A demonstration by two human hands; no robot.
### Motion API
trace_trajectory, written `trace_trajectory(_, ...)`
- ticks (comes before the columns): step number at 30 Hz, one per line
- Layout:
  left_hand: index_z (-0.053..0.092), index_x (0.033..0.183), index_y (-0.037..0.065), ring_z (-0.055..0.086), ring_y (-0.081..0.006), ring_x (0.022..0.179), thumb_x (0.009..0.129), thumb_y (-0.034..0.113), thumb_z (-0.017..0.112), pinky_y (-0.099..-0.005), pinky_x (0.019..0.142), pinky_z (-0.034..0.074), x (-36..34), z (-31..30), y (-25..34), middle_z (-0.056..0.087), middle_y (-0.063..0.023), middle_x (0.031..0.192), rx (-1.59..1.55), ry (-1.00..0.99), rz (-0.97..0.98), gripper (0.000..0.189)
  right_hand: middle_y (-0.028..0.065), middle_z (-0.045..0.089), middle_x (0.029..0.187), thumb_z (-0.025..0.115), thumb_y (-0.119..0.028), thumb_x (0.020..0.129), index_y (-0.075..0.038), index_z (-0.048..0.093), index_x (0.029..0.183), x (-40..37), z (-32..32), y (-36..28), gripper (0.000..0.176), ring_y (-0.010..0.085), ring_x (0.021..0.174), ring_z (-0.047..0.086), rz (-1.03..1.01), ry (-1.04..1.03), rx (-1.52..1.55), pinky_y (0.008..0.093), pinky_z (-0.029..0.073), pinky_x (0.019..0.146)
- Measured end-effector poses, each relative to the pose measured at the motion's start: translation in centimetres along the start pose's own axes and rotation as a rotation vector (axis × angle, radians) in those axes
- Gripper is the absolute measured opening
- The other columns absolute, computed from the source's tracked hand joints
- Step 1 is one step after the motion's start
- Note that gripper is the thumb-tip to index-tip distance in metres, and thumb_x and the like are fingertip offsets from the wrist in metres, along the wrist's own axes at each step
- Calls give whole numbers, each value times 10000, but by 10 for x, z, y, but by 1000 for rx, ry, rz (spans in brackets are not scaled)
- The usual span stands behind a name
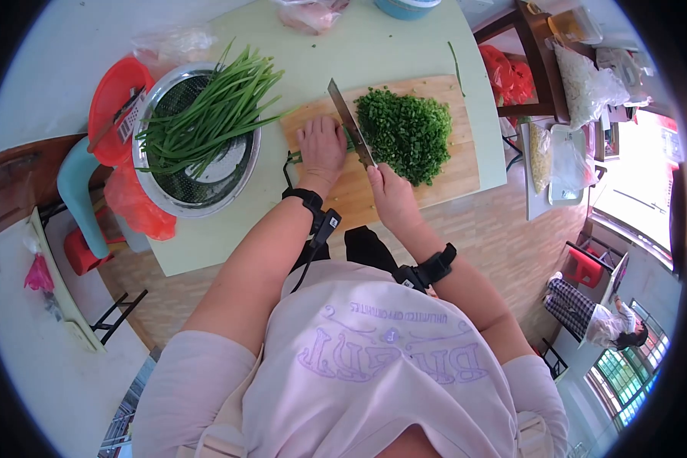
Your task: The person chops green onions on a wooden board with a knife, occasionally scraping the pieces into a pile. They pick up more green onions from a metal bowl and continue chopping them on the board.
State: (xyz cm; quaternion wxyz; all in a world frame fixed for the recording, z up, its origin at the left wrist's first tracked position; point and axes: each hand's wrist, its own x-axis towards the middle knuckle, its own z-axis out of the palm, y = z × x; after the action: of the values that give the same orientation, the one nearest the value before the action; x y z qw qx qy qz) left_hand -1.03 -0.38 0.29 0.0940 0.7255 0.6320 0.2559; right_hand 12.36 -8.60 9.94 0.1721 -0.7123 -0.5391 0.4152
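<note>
On the wooden cutting board [466,156] lies a heap of chopped green stalks [406,133]. My right hand [393,197] is closed around the handle of a knife [349,116], whose blade stands just left of the heap. Left of the blade, my left hand [322,149] presses down on a few green stalks [296,156], its fingers bent and together. Long uncut stalks [206,114] fill a metal colander set in a steel basin [255,169] at the left of the table, some hanging over its rim.
The pale green table [206,248] holds a plastic bag [313,15] and a blue bowl [407,8] at its far edge. A red basin [103,114] and a blue stool [76,187] are at the left. Another person [603,324] is far off at the right.
</note>
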Motion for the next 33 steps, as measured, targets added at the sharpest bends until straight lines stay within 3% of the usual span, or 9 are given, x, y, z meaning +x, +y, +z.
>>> trace_trajectory(15, 518, 811, 115, 502, -269, 844, 762, 143, 620, -404, 736, 340, 1, 1, 3, 524, -70, 834, 44, 6, -19, 116, 258, 632, 764, 441, -354, 994, -31, 537, 983, -2, 16, 2, 338, 462, 742, 619, -14, 22, -128, 538, 493, 634)
trace_trajectory(20, 506, 819, 110, 499, -270, 839, 758, 135, 621, -404, 733, 340, 1, 2, 2, 514, -71, 826, 24, 22, 11, 133, 273, 630, 786, 413, -331, 1007, 7, 535, 1024, 4, 4, -7, 360, 478, 773, 609, 65, -66, -51, 545, 484, 679)
trace_trajectory(33, 494, 811, 96, 493, -273, 836, 767, 153, 623, -418, 744, 341, 0, 3, 0, 515, -75, 827, 29, -10, 26, 147, 297, 626, 872, 392, -340, 1014, 23, 528, 1013, 33, 21, -5, 387, 489, 839, 596, 71, -68, -39, 537, 478, 729)
